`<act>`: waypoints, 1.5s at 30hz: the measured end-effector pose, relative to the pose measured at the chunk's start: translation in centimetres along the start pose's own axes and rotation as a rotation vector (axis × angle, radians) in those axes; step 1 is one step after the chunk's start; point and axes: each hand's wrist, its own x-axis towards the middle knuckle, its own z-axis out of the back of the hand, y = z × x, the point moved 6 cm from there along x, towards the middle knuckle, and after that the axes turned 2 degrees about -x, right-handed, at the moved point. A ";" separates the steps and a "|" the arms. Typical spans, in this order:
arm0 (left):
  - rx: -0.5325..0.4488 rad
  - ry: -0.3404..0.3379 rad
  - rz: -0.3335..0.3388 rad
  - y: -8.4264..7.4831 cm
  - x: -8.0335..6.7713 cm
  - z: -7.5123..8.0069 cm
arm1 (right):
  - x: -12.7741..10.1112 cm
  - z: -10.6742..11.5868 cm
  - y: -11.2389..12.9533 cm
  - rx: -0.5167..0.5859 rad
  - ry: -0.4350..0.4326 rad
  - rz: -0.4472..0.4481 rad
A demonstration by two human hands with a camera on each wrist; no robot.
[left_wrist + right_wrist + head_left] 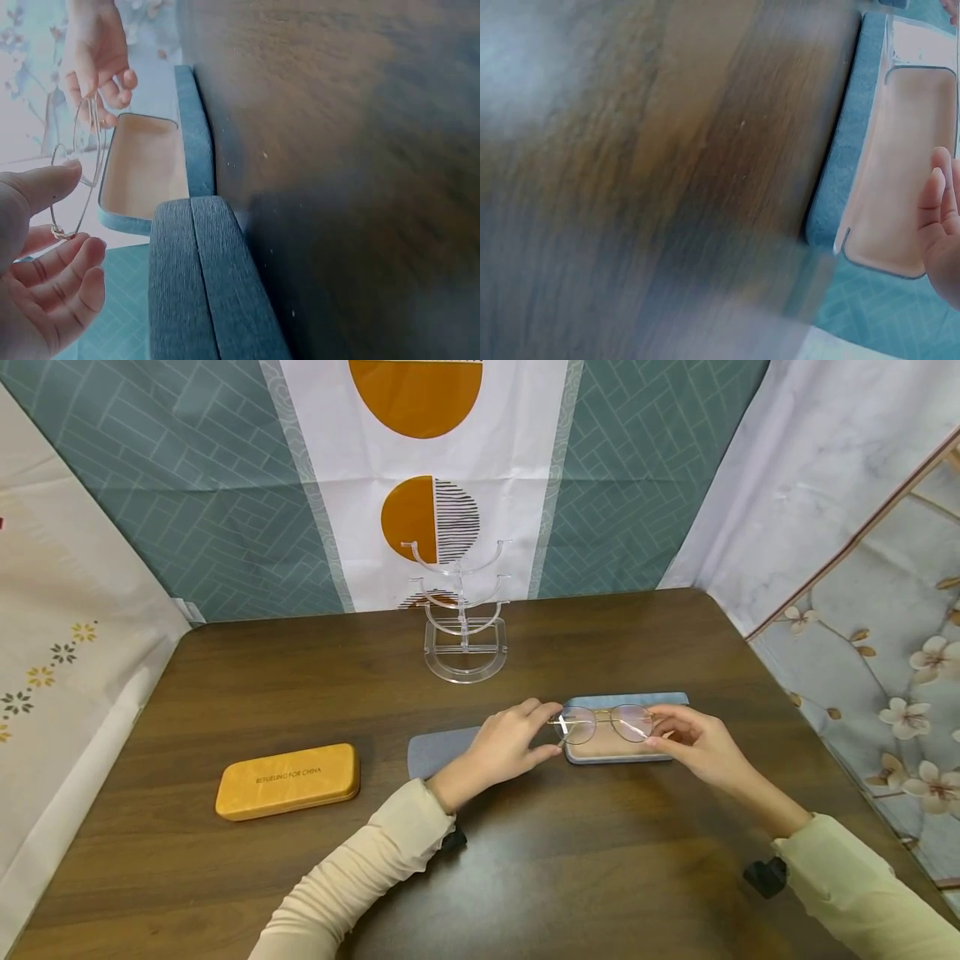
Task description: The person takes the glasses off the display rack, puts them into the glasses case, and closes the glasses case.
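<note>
A pair of thin gold-rimmed glasses (576, 725) is held up between both hands. My left hand (510, 739) pinches the frame at its left end between thumb and fingers. At the opposite end, my right hand (693, 745) pinches it the same way. Directly behind and below the glasses lies an opened blue glasses case (626, 700) with a peach lining; it is also visible in the right wrist view, its lining (904, 165) beside the right fingers. Under the left hand is a closed grey-blue glasses case (438, 753), partly hidden by that hand.
A yellow glasses case (288, 781) with printed lettering lies closed on the left of the brown wooden table (555, 877). A clear tiered display stand (465, 675) stands near the back edge. Patterned cloths (630, 485) hang behind and at the sides.
</note>
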 end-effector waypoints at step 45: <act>0.273 0.212 0.090 -2.0 3.6 -5.3 | -0.6 1.5 -5.1 -0.153 0.072 0.091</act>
